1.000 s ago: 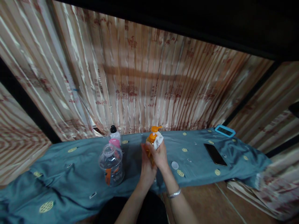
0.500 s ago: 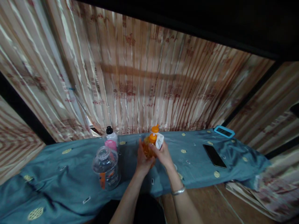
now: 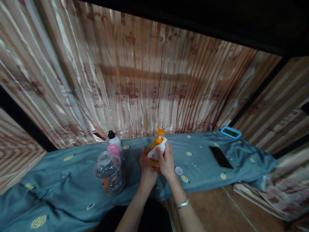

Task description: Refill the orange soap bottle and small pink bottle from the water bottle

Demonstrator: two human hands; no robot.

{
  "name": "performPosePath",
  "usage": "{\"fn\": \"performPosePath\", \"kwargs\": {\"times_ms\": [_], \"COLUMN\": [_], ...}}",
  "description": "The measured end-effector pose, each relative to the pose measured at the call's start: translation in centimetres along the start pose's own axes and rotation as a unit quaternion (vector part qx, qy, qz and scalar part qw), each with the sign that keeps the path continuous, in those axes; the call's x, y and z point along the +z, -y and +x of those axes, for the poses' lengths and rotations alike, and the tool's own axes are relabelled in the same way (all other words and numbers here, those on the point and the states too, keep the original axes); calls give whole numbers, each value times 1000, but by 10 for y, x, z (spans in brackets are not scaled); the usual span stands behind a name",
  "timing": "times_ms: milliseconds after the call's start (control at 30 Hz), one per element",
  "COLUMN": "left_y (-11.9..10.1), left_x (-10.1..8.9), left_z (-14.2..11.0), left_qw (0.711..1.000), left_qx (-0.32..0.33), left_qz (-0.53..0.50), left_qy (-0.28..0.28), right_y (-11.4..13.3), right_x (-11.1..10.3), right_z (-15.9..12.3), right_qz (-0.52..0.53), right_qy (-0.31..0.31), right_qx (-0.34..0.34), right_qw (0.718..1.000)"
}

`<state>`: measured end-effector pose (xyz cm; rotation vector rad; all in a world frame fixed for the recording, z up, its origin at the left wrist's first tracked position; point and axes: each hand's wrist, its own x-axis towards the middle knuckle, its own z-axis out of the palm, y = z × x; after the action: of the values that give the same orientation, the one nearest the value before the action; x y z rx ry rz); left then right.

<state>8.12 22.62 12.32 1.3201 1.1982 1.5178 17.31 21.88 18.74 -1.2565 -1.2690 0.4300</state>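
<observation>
An orange pump bottle (image 3: 158, 140) stands above the teal cloth (image 3: 72, 174) in front of me. My left hand (image 3: 146, 167) is wrapped round its body from the left. My right hand (image 3: 165, 161) presses a small white cloth (image 3: 156, 150) against the bottle's front, just under the pump head. Both hands are closed round what they hold.
A clear open plastic jar (image 3: 109, 172) stands left of my hands, with a pink-labelled, black-capped bottle (image 3: 113, 144) behind it. A small white cap (image 3: 178, 170) lies right of my hands. A black phone (image 3: 220, 157) and a blue-framed device (image 3: 230, 132) lie further right. Striped curtains hang behind.
The white cloth has slid from beside the pump head down onto the bottle's front. My hands and the bottle have stayed in about the same spot.
</observation>
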Motion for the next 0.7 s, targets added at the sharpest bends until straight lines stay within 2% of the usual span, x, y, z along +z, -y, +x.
{"fn": "performPosePath", "kwargs": {"times_ms": [100,167,333,433,567,700], "left_y": [-1,-1,6,10,15,18], "left_x": [-5,-4,12,20,21,17], "left_z": [1,6,14,11,9,10], "left_qw": [999,999,979,970,978,989], "left_qx": [-13,-39,-57,-51,-53,-63], "left_qz": [34,14,-191,-232,-198,-131], "left_qy": [-21,-18,46,52,32,36], "right_y": [-6,-11,-19,-24,-36,-57], "right_x": [-7,-10,-10,-8,-5,0], "right_z": [9,10,16,26,39,47], "right_qz": [25,48,109,139,167,201], "right_qy": [2,4,17,31,48,43], "right_qx": [18,31,80,109,152,202], "right_qw": [1000,998,991,984,973,958]}}
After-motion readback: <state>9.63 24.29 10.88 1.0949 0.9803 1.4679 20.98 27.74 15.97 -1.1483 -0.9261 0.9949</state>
